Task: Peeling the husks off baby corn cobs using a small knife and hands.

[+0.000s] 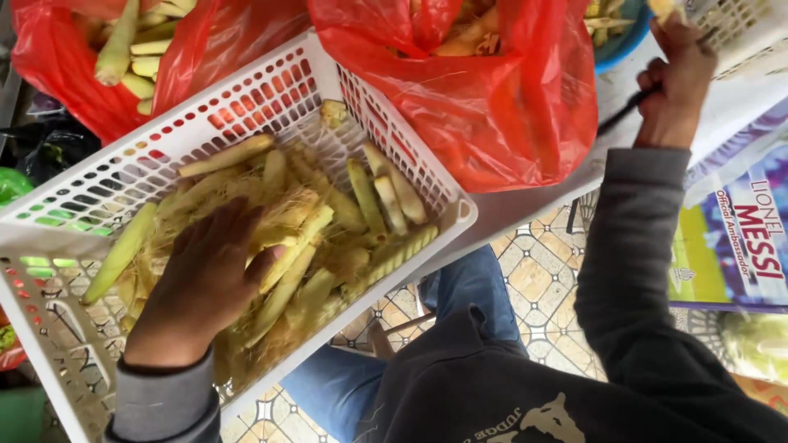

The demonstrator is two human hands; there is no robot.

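A white plastic basket [98, 176] sits tilted on my lap and the table edge, filled with several pale yellow baby corn cobs [328, 221] and husk silk. My left hand [205, 283] reaches down into the pile, fingers closed around some cobs. At the top right, my right hand [677, 78] is raised with a small piece of corn [663, 8] at its fingertips and a dark knife handle [624, 107] in its palm.
Two red plastic bags [509, 107] of unpeeled corn lie behind the basket. A blue bowl [620, 37] and a second white basket [739, 29] are at the top right. A printed board [730, 246] is on the right, with tiled floor [533, 279] below.
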